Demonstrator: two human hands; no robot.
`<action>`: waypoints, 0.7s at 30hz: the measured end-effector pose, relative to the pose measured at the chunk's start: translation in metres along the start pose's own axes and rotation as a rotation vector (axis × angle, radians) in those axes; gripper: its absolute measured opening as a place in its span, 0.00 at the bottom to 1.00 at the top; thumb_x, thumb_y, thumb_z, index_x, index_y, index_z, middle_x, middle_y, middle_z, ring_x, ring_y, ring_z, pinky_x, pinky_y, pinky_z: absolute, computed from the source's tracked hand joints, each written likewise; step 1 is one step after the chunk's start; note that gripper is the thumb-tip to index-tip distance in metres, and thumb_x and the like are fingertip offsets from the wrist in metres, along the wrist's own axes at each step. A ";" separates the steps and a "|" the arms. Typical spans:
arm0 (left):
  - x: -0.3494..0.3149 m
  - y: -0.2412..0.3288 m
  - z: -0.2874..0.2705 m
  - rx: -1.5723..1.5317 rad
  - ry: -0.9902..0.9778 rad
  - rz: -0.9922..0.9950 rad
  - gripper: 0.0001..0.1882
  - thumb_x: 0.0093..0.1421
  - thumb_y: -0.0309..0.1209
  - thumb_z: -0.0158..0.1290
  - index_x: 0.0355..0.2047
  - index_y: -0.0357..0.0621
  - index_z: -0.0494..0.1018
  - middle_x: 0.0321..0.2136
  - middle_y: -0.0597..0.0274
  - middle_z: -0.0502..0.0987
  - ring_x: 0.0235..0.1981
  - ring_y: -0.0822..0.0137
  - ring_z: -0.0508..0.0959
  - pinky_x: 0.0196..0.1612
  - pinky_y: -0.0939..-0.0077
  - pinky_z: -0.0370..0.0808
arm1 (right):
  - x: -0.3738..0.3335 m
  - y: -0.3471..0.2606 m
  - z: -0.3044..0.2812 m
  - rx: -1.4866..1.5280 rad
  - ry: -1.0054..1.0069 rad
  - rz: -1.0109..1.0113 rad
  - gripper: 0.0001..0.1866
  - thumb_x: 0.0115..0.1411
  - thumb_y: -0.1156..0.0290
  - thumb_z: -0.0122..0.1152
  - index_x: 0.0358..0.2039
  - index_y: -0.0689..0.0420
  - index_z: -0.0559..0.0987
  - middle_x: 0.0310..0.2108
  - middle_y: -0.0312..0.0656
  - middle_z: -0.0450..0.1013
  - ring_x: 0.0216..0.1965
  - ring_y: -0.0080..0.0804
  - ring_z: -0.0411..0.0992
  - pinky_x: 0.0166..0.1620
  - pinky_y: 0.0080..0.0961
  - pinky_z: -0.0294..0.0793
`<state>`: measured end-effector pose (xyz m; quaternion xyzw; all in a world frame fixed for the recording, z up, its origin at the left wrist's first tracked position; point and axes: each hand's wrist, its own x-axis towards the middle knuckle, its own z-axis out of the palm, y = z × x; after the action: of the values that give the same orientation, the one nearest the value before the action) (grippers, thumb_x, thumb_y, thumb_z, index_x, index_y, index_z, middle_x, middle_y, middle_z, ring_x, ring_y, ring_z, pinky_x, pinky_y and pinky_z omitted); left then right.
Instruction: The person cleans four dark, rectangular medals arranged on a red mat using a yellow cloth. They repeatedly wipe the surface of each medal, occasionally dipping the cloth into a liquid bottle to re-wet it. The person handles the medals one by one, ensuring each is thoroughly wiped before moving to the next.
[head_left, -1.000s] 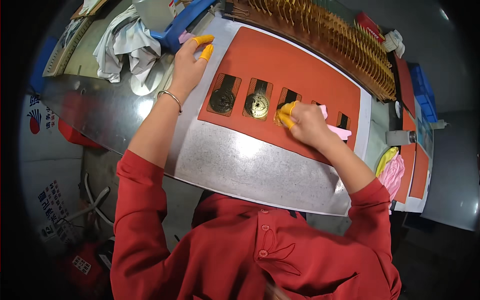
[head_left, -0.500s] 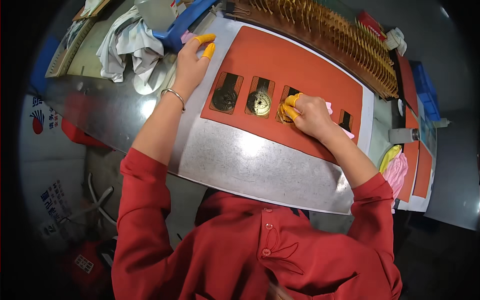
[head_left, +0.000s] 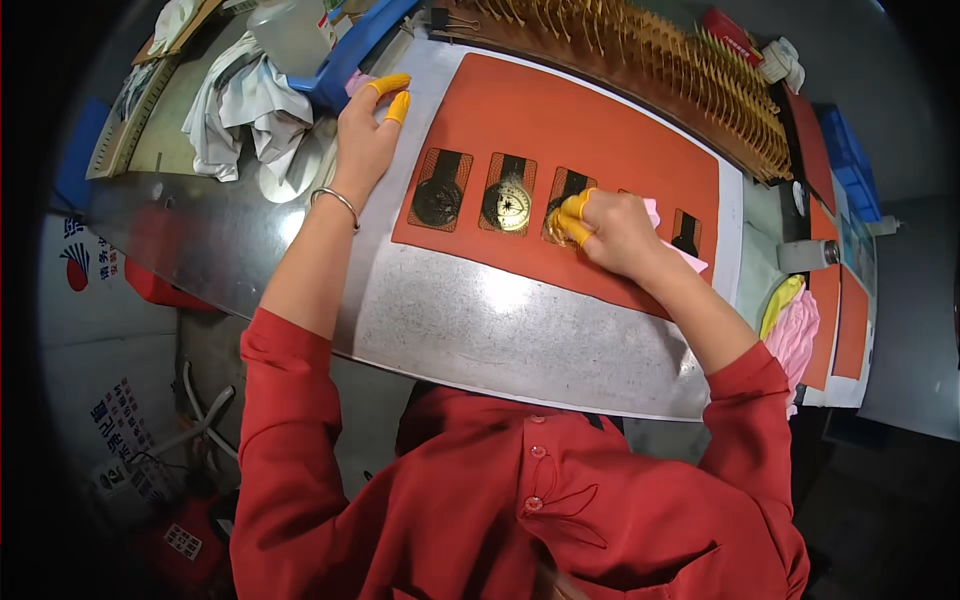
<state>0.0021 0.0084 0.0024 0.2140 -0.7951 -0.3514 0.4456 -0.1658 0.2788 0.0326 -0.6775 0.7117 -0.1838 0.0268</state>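
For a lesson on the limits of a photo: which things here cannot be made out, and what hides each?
Head view:
- The piece in the third slot is covered by the right hand and its pink cloth.
- The grip of the left hand on the mat's edge: fingertips hidden behind yellow finger covers.
- The design on the dark medal is too small and dark.
- The comb-like rack is cut by the top edge.

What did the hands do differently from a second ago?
Hardly anything moved. The right hand keeps the pink cloth pressed at the third cut-out of the orange mat, shifting only slightly. The left hand stays flat at the mat's upper left corner. Nothing was picked up or let go; the two medals lie as before.
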 end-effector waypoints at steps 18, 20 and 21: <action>0.001 -0.001 0.000 0.004 -0.015 -0.013 0.13 0.53 0.21 0.51 0.40 0.36 0.73 0.36 0.53 0.76 0.40 0.62 0.77 0.45 0.76 0.70 | 0.002 0.023 0.007 -0.020 -0.015 -0.097 0.05 0.49 0.69 0.61 0.26 0.56 0.77 0.20 0.42 0.71 0.22 0.41 0.71 0.24 0.34 0.69; 0.004 0.003 0.000 0.035 -0.058 -0.018 0.13 0.54 0.21 0.51 0.40 0.36 0.73 0.37 0.54 0.77 0.41 0.62 0.76 0.46 0.76 0.70 | 0.017 0.025 -0.006 -0.037 0.103 -0.025 0.06 0.50 0.68 0.60 0.26 0.56 0.77 0.20 0.43 0.71 0.22 0.42 0.70 0.24 0.35 0.69; 0.000 0.002 0.001 0.030 -0.045 -0.014 0.13 0.54 0.21 0.51 0.41 0.36 0.73 0.37 0.54 0.77 0.41 0.62 0.76 0.46 0.76 0.70 | 0.013 0.024 -0.004 -0.049 0.059 -0.010 0.06 0.50 0.68 0.60 0.26 0.56 0.77 0.20 0.43 0.71 0.22 0.42 0.70 0.24 0.35 0.69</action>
<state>0.0015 0.0102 0.0039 0.2184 -0.8085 -0.3474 0.4219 -0.1912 0.2677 0.0317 -0.6756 0.7132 -0.1865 -0.0118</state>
